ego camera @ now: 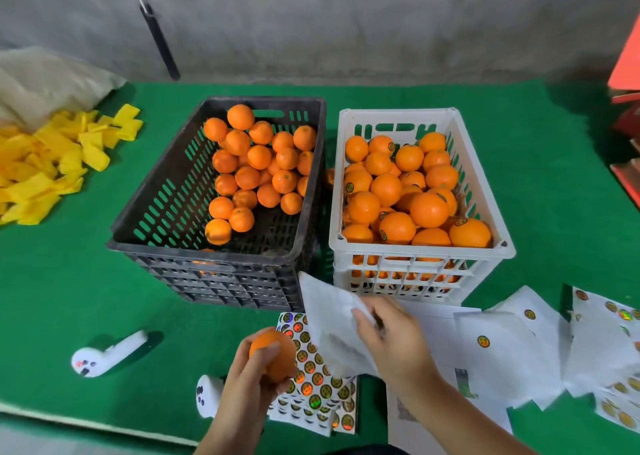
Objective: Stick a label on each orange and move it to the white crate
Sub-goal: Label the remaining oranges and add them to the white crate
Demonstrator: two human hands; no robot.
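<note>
Head view: an orange [272, 355] was gripped in the left hand [249, 376] at the lower centre of the frame, the fingers curled round it, just above a sheet of round labels [317, 375]. A blank white backing sheet [327, 319] was pinched by the right hand [388, 337] and lifted off the label sheet, its upper corner raised toward the crates. No label could be seen on the held orange.

At the centre right, the white crate [420, 252] was already heaped with oranges, several bearing dark round stickers, while the black crate [156, 243] to its left held unlabelled fruit. More used sheets [512, 347] lay scattered at the lower right, and yellow wrappers [52, 164] were piled at the left edge.

Several risks were judged likely. With the right hand occupied by paper, a label could not be peeled until the sheet was dropped. The loose backing could be confused with a live sheet among the litter. An orange added to the heaped white crate could roll over its rim, and the held orange could be moved across unlabelled.
</note>
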